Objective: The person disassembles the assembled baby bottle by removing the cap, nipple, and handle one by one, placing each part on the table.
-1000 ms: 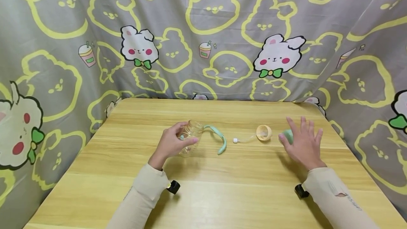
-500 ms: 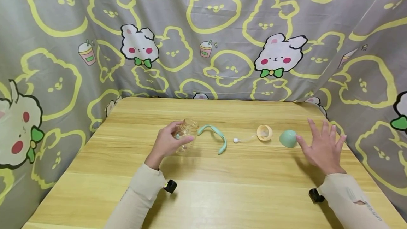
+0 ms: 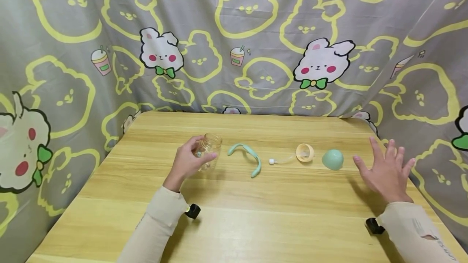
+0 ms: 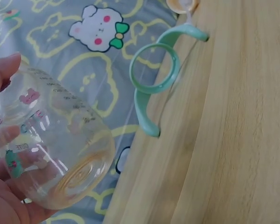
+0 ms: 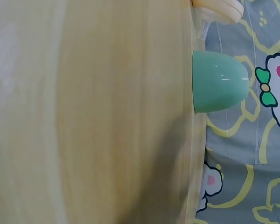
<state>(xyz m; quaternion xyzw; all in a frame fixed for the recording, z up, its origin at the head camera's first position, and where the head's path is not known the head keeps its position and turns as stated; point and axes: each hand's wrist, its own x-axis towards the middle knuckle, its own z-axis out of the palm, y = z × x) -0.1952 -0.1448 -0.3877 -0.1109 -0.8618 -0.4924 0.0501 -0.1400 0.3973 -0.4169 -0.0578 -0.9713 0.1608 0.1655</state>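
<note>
My left hand holds a clear baby bottle, thumb on one side and fingers round the other. In the left wrist view the bottle shows printed marks and small pictures on its wall. Right of it, a mint-green handle piece with a ring and two curved arms stands on the table. Farther right lies a peach collar with a thin tube ending in a white weight. A green dome cap sits beside my right hand, whose fingers are spread and hold nothing.
The wooden table runs back to a grey curtain printed with bunnies, which also hangs along both sides. A black wrist camera is on the left sleeve and another camera on the right.
My right hand has moved right, off the green cap, which now shows whole. My left hand has shifted left with the bottle, away from the handle piece.
</note>
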